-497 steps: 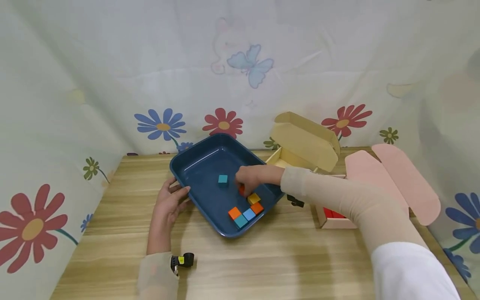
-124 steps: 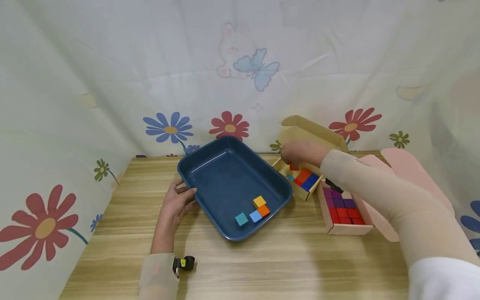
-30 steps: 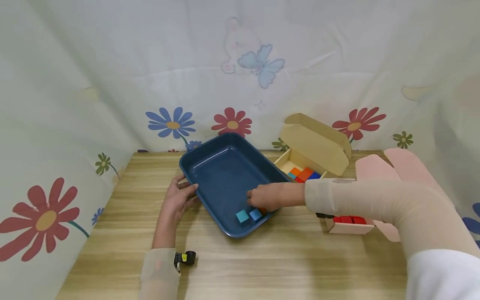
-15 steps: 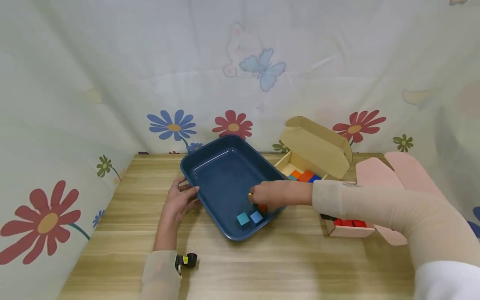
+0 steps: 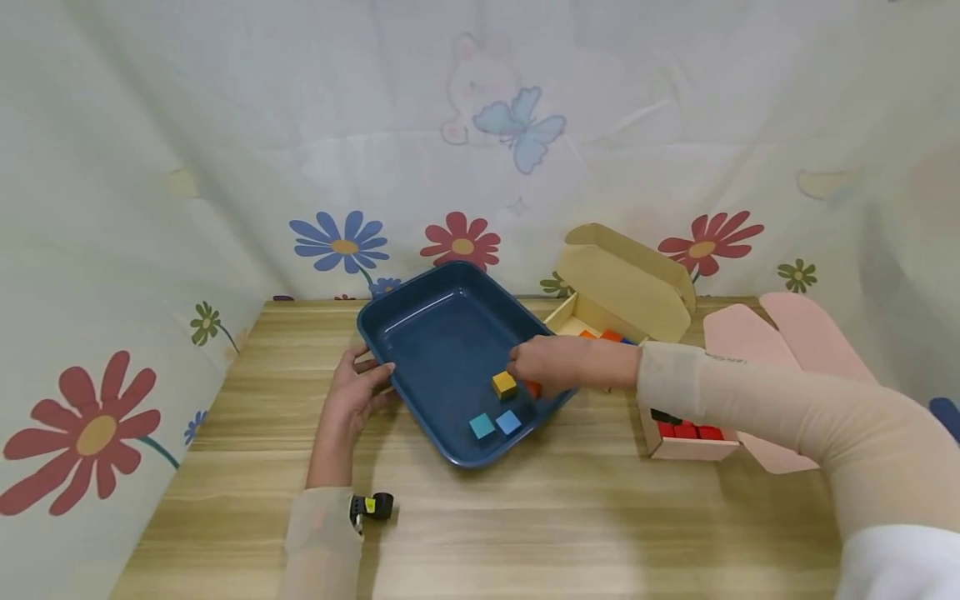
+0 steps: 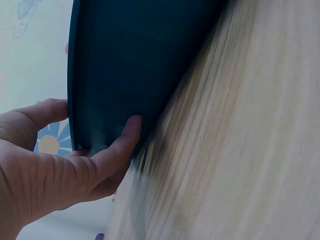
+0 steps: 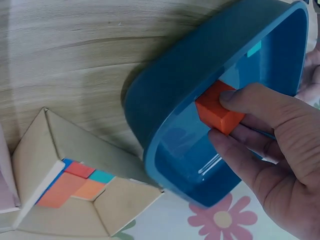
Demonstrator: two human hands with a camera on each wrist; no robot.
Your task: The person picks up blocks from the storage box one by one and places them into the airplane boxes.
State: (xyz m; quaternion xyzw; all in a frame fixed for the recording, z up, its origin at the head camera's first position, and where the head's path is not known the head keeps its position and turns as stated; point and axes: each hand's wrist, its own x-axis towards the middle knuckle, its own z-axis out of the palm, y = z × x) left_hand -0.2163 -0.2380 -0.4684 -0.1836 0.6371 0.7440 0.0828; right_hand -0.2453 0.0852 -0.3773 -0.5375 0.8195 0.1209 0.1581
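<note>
The dark blue tray point(image 5: 442, 333) lies on the table, holding a yellow cube point(image 5: 504, 384), a teal cube point(image 5: 482, 427) and a light blue cube point(image 5: 508, 422). My left hand point(image 5: 356, 387) grips the tray's left side, thumb at the rim and fingers against the outer wall. Over the tray's right part, my right hand point(image 5: 547, 362) pinches an orange cube point(image 7: 220, 107) between thumb and fingers. That cube is mostly hidden by the hand in the head view. The right wrist view shows it level with the tray's near wall.
Right of the tray stands an open cardboard box point(image 5: 622, 279) with orange, red, teal and blue blocks inside. An open pink box point(image 5: 693, 450) with red blocks is farther right, partly hidden by my right sleeve. A flowered curtain point(image 5: 225, 167) hangs behind the wooden table point(image 5: 525, 525).
Seconds ago my right hand was in the cardboard box with an orange block. Since then it has returned to the tray, left the yellow cube lying apart, and picked up the orange cube there.
</note>
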